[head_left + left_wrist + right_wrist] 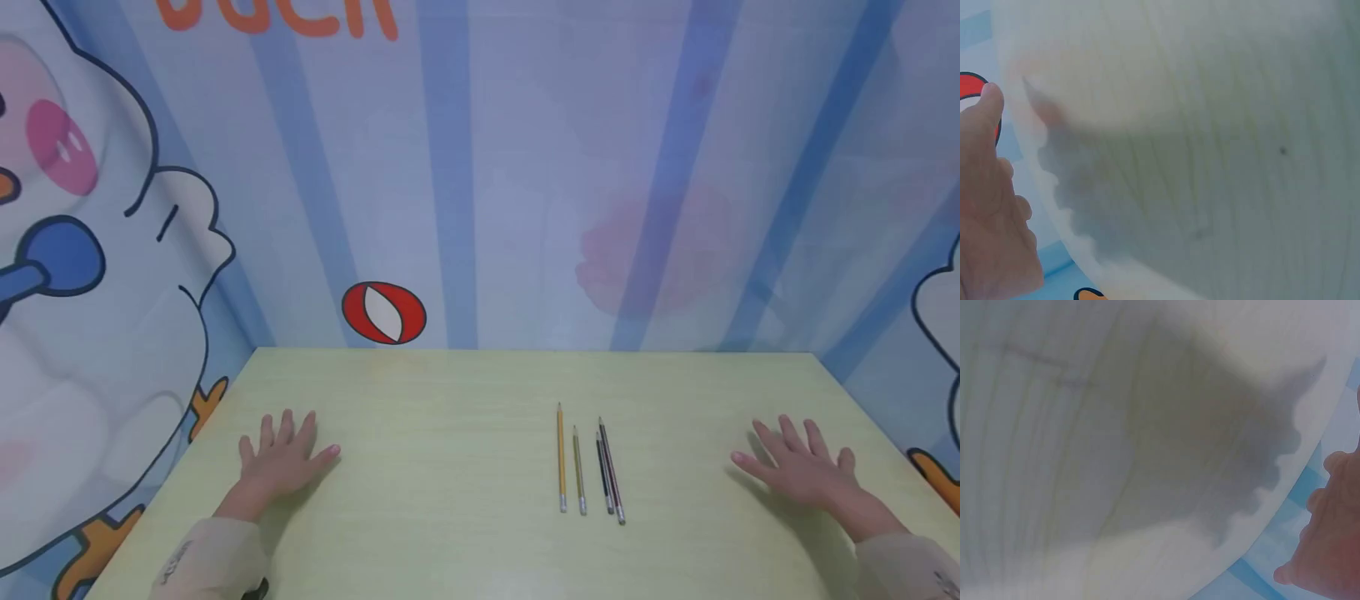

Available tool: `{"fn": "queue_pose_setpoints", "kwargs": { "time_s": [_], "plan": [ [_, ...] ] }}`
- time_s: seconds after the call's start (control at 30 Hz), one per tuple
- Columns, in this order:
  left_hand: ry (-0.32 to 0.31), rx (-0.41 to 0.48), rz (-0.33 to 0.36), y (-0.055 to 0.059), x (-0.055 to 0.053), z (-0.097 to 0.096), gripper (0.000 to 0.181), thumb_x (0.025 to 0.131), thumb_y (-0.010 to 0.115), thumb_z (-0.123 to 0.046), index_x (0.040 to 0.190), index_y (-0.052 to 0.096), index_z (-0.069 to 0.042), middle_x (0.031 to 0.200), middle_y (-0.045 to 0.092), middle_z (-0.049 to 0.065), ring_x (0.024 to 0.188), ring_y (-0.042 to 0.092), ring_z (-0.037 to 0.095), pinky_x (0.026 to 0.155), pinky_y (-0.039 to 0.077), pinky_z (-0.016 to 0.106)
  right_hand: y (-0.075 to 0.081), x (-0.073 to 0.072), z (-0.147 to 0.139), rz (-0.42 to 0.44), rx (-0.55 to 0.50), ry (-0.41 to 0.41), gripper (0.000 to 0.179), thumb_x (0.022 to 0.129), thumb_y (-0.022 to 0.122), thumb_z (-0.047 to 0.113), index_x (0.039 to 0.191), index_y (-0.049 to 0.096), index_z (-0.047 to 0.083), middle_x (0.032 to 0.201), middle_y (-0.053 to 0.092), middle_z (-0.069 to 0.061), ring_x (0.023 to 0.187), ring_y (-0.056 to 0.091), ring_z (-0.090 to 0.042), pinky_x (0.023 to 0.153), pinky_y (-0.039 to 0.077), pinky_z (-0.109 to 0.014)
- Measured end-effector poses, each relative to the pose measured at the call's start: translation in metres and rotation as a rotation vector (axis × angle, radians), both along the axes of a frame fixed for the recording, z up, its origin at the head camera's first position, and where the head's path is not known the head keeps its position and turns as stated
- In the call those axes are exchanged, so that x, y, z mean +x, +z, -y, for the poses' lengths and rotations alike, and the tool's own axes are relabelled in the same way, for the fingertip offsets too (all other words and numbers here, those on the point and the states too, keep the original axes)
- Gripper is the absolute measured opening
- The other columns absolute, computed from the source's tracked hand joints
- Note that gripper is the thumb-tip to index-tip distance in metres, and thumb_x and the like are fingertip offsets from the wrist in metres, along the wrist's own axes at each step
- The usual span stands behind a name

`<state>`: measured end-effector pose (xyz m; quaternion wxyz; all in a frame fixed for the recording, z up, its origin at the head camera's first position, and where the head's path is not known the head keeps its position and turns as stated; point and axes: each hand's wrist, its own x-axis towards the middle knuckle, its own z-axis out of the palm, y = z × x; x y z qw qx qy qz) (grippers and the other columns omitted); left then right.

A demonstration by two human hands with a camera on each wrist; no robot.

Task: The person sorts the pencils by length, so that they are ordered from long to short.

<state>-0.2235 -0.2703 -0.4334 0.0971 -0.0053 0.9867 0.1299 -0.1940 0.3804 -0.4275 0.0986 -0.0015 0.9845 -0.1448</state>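
Observation:
In the head view my left hand (281, 462) is over the left side of the pale table, its fingers spread and holding nothing. My right hand (806, 468) is over the right side, fingers also spread with nothing in them. Several pencils lie between them, nearer the right hand: a yellow pencil (562, 458), a shorter gold-coloured pencil (579, 471), a short dark pencil (604, 472) and a longer dark reddish pencil (611, 471). The two dark ones lie close together. All point away from me, eraser ends nearest. Each wrist view shows its hand at the edge and a shadow on the tabletop.
The pale wooden table (435, 467) ends at a blue striped cloth backdrop (517, 183) with printed cartoon ducks at the sides. A red and white ball shape (412, 312) is printed just above the back edge.

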Motion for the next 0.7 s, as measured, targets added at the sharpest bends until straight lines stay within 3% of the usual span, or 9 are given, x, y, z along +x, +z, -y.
{"fn": "queue_pose_setpoints", "kwargs": {
  "time_s": [0.23, 0.5, 0.7],
  "plan": [
    [-0.026, -0.042, -0.02, 0.005, -0.009, -0.015, 0.09, 0.079, 0.035, -0.068, 0.14, 0.015, -0.005, 0.142, 0.001, 0.03, 0.127, -0.01, 0.051, 0.092, -0.013, 0.067, 0.004, -0.003, -0.001, 0.015, -0.004, 0.01, 0.087, 0.083, 0.034, 0.064, 0.14, 0.01, 0.002, 0.139, -0.006, -0.034, 0.121, -0.021, -0.052, 0.078, -0.014, -0.074],
    [-0.116, -0.07, -0.129, 0.011, -0.017, -0.046, 0.086, 0.079, 0.039, -0.066, 0.141, 0.018, -0.01, 0.145, 0.007, 0.025, 0.13, -0.006, 0.046, 0.095, -0.01, 0.065, 0.013, -0.007, 0.011, -0.051, 0.009, 0.042, 0.084, 0.084, 0.034, 0.062, 0.141, 0.009, 0.006, 0.141, -0.005, -0.031, 0.123, -0.022, -0.05, 0.079, -0.01, -0.075],
    [-0.201, -0.074, -0.232, 0.019, -0.019, -0.082, 0.076, 0.082, 0.045, -0.055, 0.141, 0.019, -0.014, 0.145, 0.014, 0.02, 0.132, 0.0, 0.042, 0.098, -0.002, 0.064, 0.028, -0.009, 0.022, -0.109, -0.004, 0.063, 0.082, 0.085, 0.035, 0.06, 0.142, -0.003, 0.013, 0.143, -0.012, -0.026, 0.125, -0.023, -0.047, 0.082, -0.007, -0.074]
  ]
}}
